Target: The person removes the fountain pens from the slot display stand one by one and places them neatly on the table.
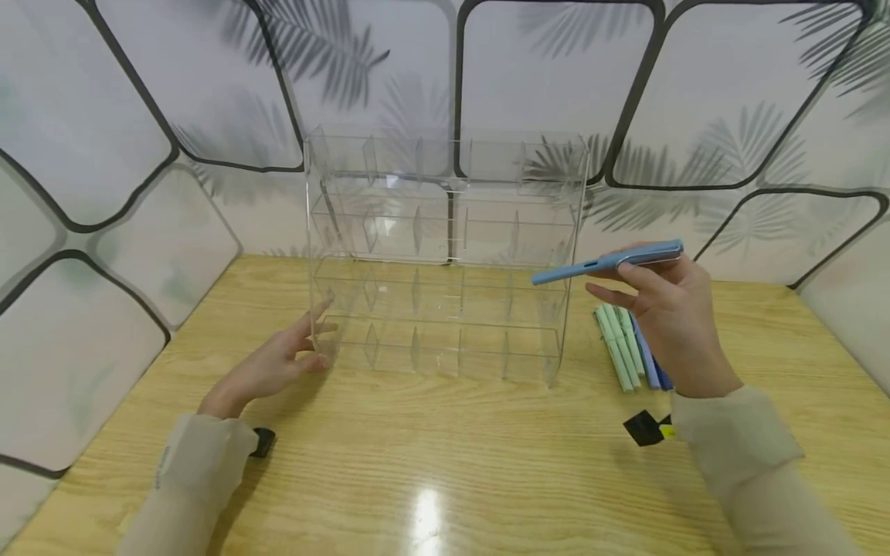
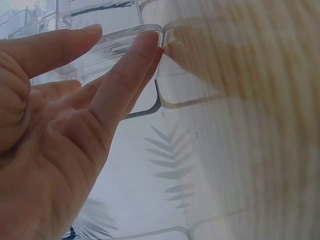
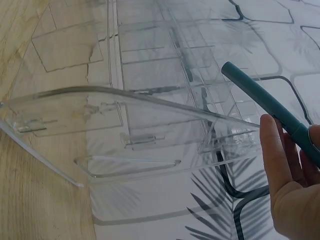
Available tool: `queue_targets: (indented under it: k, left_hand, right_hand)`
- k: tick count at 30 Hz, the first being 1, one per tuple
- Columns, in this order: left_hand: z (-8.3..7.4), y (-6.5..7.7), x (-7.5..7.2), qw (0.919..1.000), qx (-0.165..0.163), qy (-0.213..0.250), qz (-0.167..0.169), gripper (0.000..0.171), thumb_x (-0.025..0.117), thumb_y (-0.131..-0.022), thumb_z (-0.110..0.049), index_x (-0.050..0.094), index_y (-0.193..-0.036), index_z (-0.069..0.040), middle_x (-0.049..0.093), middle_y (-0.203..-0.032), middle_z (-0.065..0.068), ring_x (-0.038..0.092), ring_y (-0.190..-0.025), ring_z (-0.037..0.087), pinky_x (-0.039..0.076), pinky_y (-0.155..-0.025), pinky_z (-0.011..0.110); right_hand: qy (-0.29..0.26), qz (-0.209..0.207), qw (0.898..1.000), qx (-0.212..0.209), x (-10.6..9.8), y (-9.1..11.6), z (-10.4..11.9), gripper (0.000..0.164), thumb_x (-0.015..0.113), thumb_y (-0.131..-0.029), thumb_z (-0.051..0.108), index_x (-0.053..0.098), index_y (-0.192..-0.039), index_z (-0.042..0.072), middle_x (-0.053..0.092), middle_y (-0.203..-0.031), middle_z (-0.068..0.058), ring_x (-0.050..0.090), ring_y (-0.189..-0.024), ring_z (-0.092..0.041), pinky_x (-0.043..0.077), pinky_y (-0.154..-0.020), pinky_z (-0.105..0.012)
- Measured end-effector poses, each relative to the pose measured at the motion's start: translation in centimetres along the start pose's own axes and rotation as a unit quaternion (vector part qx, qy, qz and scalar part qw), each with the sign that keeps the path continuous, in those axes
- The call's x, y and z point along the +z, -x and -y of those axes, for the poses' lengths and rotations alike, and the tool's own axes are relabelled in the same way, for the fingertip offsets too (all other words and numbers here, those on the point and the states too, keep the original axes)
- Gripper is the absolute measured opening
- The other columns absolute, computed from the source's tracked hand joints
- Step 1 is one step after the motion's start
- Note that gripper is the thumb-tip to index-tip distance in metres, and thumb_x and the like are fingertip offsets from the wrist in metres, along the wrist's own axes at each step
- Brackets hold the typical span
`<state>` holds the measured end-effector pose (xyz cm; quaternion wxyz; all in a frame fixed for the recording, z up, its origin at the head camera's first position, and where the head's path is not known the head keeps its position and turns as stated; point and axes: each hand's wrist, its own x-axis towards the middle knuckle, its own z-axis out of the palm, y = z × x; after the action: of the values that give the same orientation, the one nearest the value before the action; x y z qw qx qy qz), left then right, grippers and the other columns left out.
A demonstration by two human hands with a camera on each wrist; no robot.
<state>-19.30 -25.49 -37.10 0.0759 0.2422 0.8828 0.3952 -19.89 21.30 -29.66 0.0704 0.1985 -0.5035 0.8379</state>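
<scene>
A clear acrylic rack with stepped, divided tiers stands upright on the table. My left hand is at its lower left side; in the left wrist view, extended fingertips touch the clear panel's edge. My right hand pinches a blue pen between thumb and fingers, raised at the rack's right side. The pen tilts slightly, its thinner end pointing left and overlapping the rack's right edge in the head view. In the right wrist view the pen looks teal, beside the transparent panels.
Several pale green pens lie side by side right of the rack, with blue ones partly behind my right hand. The wooden table runs back to a patterned wall covering. Black straps hang by both cuffs.
</scene>
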Motion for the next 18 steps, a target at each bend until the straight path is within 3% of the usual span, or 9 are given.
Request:
queue_targets:
  k: [10,18]
  left_hand:
    - [-0.1,0.0,0.0,1.0,-0.005,-0.001,0.0,0.085,0.058,-0.099,0.005,0.002,-0.162,-0.003,0.038,-0.148,0.04,0.057,-0.116,0.053,0.051,-0.091,0.06]
    - [-0.1,0.0,0.0,0.9999,-0.01,-0.007,-0.003,0.086,0.06,-0.099,0.003,0.002,-0.163,-0.003,0.039,-0.148,0.038,0.057,-0.117,0.052,0.05,-0.092,0.061]
  right_hand:
    - [-0.034,0.013,0.999,-0.022,-2.9,0.3,1.8,0.019,0.047,-0.101,-0.015,0.065,-0.1,-0.008,0.072,-0.102,-0.019,0.071,-0.1,-0.03,0.056,-0.088,-0.048]
    - [-0.073,-0.008,0.997,-0.038,-5.0,0.6,2.9,0.021,0.043,-0.099,-0.02,0.063,-0.1,-0.013,0.071,-0.097,-0.021,0.071,-0.096,-0.033,0.056,-0.09,-0.048]
